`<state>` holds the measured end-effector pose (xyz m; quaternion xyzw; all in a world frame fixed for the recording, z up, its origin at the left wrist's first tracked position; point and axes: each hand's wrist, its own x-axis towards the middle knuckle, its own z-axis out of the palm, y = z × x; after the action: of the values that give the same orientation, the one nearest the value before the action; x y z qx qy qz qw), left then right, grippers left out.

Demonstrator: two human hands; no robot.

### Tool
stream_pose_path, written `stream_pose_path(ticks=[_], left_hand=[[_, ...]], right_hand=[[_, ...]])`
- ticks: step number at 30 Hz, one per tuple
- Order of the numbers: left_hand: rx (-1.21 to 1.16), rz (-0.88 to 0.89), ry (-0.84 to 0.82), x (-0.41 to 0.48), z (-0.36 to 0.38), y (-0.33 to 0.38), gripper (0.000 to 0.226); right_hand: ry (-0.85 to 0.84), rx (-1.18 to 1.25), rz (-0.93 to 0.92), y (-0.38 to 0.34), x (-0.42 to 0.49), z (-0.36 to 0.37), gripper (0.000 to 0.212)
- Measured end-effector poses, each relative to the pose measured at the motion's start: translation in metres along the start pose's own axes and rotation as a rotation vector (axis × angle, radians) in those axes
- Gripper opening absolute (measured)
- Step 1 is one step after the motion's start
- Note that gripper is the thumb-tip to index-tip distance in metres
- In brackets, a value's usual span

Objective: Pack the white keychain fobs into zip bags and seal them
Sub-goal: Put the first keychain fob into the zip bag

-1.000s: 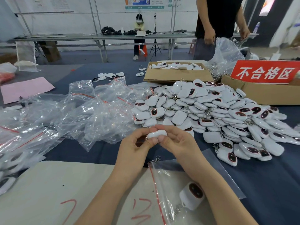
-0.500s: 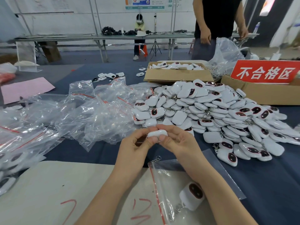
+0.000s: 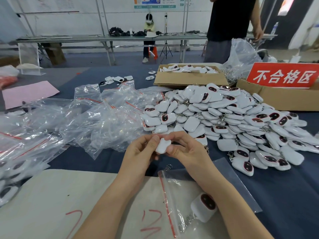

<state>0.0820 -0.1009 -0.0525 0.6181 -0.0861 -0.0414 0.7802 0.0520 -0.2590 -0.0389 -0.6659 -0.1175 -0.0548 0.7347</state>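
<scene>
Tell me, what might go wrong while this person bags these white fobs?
The held fob is only pinched between the fingertips of the left hand and right hand, so it could slip and drop. The right forearm crosses the zip bag with a bagged fob inside; a careless move might drag it away.

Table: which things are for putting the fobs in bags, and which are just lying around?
For the job:
white fob, pinched by left hand and right hand
fob pile
empty zip bags
near zip bag, with one fob already in it

Just lying about:
pink paper
clear stand
red sign
</scene>
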Motion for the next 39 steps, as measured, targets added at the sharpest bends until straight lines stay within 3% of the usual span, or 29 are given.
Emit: stream_pose_path(ticks=[7, 16, 22, 28, 32, 39], left_hand=[[0.049, 0.125, -0.081, -0.011, 0.012, 0.003, 0.021], [0.044, 0.151, -0.065, -0.012, 0.013, 0.003, 0.031], [-0.001, 0.127, -0.084, -0.011, 0.013, 0.001, 0.019], [-0.029, -0.027, 0.051, -0.002, 0.010, -0.008, 0.041], [-0.007, -0.032, 0.049, 0.001, 0.006, -0.008, 0.035], [0.066, 0.039, 0.015, -0.005, 0.012, -0.005, 0.024]], right_hand=[[0.186, 0.068, -0.053, -0.002, 0.000, -0.002, 0.011], [0.181, 0.149, -0.059, -0.002, 0.001, -0.001, 0.016], [0.208, 0.062, -0.039, 0.002, 0.003, -0.002, 0.019], [0.171, 0.062, 0.020, 0.006, 0.004, 0.002, 0.031], [0.147, 0.013, 0.027, 0.002, 0.002, 0.001, 0.025], [0.263, -0.054, 0.053, 0.005, 0.003, -0.003, 0.022]])
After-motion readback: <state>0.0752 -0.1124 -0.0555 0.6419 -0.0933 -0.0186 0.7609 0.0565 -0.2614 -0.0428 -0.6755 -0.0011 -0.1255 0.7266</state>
